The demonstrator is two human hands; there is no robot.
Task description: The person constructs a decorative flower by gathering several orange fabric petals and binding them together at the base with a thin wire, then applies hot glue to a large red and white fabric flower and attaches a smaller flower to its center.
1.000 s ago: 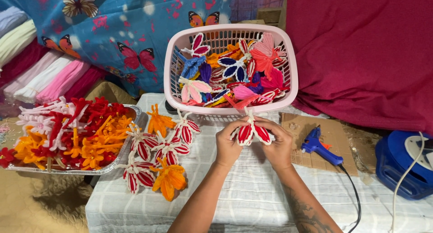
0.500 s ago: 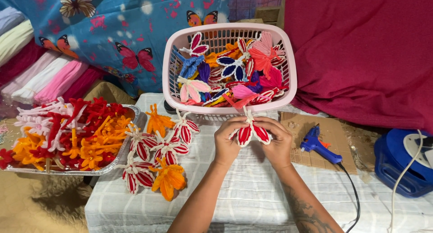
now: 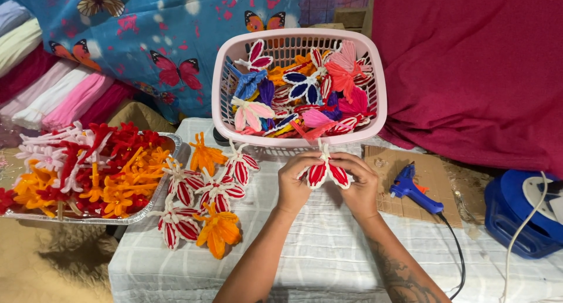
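- Head view: a person's left hand (image 3: 296, 183) and right hand (image 3: 359, 183) meet over a table draped in white checked cloth (image 3: 328, 250), pinching a red-and-white pipe-cleaner butterfly (image 3: 323, 173) between them, fingers curled closed around its two wings.
- The butterfly sits just in front of a pink plastic basket (image 3: 375, 118) heaped with finished butterflies in red, pink, blue, purple and orange.
- To the left hand's side, loose red-and-white butterflies (image 3: 199, 200) and orange pieces (image 3: 218, 232) lie on the cloth beside a foil tray (image 3: 158, 206) piled with red, orange and white pipe-cleaner shapes.
- Near the right hand, a blue glue gun (image 3: 413, 189) rests on a sheet of cardboard (image 3: 437, 174), its black cord trailing toward the table's near edge.
- A blue container (image 3: 516, 221) stands at the far right, in front of dark red fabric; butterfly-print blue cloth hangs behind.
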